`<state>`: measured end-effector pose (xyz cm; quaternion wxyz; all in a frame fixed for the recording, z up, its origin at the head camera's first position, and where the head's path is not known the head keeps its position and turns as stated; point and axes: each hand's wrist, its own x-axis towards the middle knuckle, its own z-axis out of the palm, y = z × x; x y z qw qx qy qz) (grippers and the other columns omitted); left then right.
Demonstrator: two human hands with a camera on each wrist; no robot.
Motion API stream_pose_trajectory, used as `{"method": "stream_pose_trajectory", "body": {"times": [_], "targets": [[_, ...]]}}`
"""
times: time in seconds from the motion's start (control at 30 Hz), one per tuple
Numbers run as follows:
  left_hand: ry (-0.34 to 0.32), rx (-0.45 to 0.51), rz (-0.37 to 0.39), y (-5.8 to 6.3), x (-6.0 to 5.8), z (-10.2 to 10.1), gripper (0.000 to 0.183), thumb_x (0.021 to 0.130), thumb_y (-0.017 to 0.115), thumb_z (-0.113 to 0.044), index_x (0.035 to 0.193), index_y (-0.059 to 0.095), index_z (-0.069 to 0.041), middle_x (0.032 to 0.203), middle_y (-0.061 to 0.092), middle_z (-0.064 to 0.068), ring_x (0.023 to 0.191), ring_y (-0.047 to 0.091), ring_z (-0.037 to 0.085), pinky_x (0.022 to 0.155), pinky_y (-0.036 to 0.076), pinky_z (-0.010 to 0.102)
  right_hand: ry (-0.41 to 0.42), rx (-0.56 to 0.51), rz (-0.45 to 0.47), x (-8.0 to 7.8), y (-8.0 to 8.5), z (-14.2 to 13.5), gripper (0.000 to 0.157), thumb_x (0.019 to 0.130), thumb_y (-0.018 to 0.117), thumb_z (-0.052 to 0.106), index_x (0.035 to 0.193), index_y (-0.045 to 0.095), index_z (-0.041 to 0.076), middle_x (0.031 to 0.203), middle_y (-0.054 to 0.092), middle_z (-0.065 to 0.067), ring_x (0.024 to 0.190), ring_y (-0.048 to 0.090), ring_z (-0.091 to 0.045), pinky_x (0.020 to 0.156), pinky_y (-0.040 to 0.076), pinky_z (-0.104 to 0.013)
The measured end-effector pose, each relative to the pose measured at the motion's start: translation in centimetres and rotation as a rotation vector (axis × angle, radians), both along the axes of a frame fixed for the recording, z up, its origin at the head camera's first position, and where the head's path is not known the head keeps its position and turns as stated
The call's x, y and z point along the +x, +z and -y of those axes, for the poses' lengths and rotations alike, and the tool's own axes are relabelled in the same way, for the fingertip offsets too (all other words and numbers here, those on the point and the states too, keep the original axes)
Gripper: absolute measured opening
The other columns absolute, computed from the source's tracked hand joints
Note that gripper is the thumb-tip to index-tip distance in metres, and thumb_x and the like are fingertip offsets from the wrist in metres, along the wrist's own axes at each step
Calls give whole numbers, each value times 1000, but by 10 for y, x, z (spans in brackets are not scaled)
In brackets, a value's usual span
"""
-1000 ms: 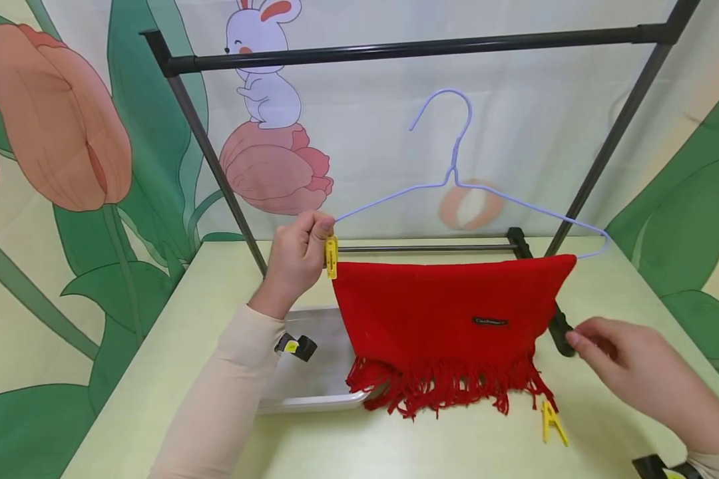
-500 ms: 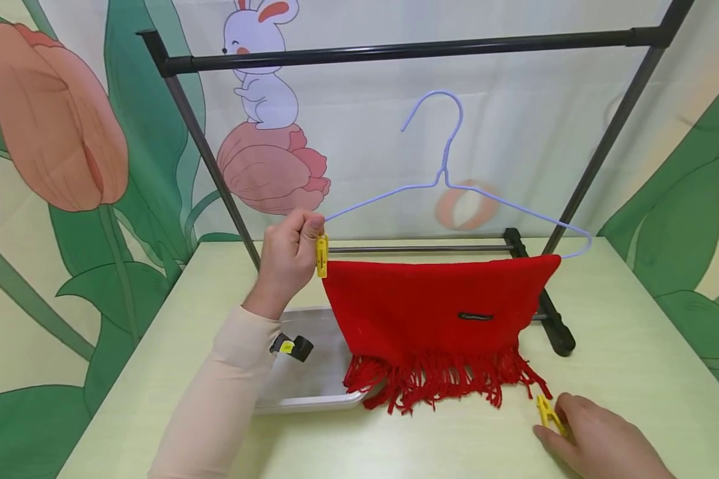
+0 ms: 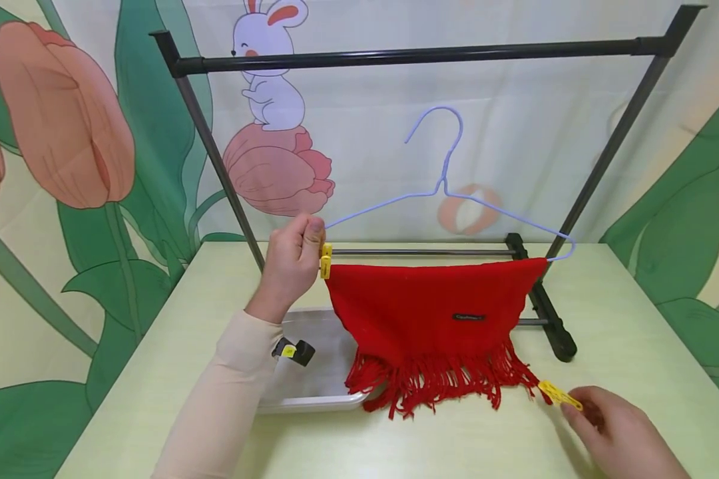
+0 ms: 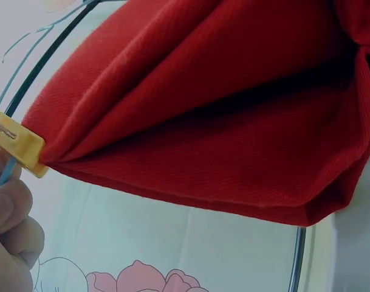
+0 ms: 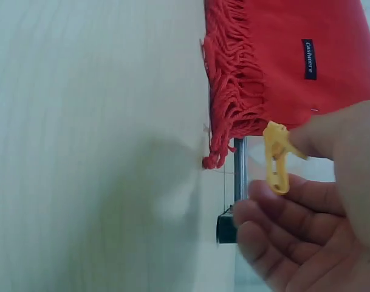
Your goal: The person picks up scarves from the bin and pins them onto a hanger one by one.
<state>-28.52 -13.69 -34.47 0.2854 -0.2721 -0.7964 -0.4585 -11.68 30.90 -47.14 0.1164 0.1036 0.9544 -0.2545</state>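
My left hand (image 3: 290, 263) grips the left end of a lilac wire clothes hanger (image 3: 443, 183), holding it up with its hook upward. A red fringed scarf (image 3: 419, 313) with a dark label hangs over the hanger's lower bar. At the scarf's upper left corner a yellow clothespin (image 3: 325, 263) is clipped, right by my left fingers; the left wrist view shows this clothespin (image 4: 17, 140) on the gathered folds. My right hand (image 3: 620, 426) pinches a second yellow clothespin (image 3: 558, 394) low at the right, overlapping the fringe's corner in the head view.
A black garment rack (image 3: 395, 56) stands behind the hanger, its right foot (image 3: 551, 319) on the pale table (image 3: 455, 446). Partly behind the scarf lies a white tray (image 3: 311, 402). A printed curtain (image 3: 359, 133) forms the backdrop.
My right hand moved down to the clothespin on the table, picked it up and turned it. The hanger and scarf shifted left, and the hanger sank slightly.
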Motion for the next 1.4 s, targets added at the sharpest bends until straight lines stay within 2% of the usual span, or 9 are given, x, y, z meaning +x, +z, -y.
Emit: {"method": "stream_pose_trajectory", "body": {"times": [0.17,0.27,0.43,0.53,0.7,0.87,1.07,1.17,1.4], "targets": [[-2,15,22,1,1,-1,31,114,51,-15,86,56,-1,66,53,11,59,50,20,52,42,21,-120,-100,-126,2,9,-3,54,107,70,30,142,58,-9,116,71,-22,96,62,-27,74,55,-28],[2,22,25,2,2,-1,31,114,52,-15,86,56,-1,67,53,12,60,51,20,53,43,21,-193,-168,-264,3,16,-8,54,105,74,33,140,62,-5,114,73,-20,91,67,-19,69,56,-19],[12,29,35,2,3,-1,30,113,52,-13,87,56,-1,68,53,12,61,50,21,54,43,21,-174,-254,-503,3,34,-15,43,104,75,27,137,69,2,96,76,12,78,68,6,66,55,-12],[9,34,42,2,4,-2,30,114,52,-14,87,56,-1,69,53,13,61,51,22,55,45,20,-158,-339,-627,0,49,-17,40,105,73,17,142,68,2,88,74,26,79,70,10,67,51,-9],[1,47,52,2,4,-4,31,114,51,-15,88,57,0,69,54,13,61,51,22,55,46,20,-125,-396,-827,-10,72,-16,36,109,63,10,144,67,3,92,72,28,81,66,10,64,42,-8],[-8,57,67,1,4,-7,31,115,51,-16,89,57,1,70,53,12,61,51,23,55,45,21,-104,-424,-861,-22,86,-12,39,115,51,18,146,65,0,120,68,28,107,63,10,88,46,-1],[7,62,82,0,4,-8,30,114,51,-15,88,57,-1,69,53,12,61,51,23,55,45,21,-126,-573,-857,-38,102,-8,39,110,62,11,148,65,4,97,73,20,90,66,3,80,45,-4],[14,67,85,-1,5,-7,31,114,51,-14,87,57,-1,69,53,13,61,51,23,56,46,20,-106,-651,-860,-45,112,-8,32,106,66,5,138,72,7,103,75,17,87,68,1,90,48,-2],[-3,68,71,-1,4,-8,30,114,51,-13,87,56,0,69,52,13,61,50,20,56,47,20,-91,-543,-890,-58,129,-5,24,102,72,4,125,77,8,99,75,23,85,67,2,85,52,-3]]}}
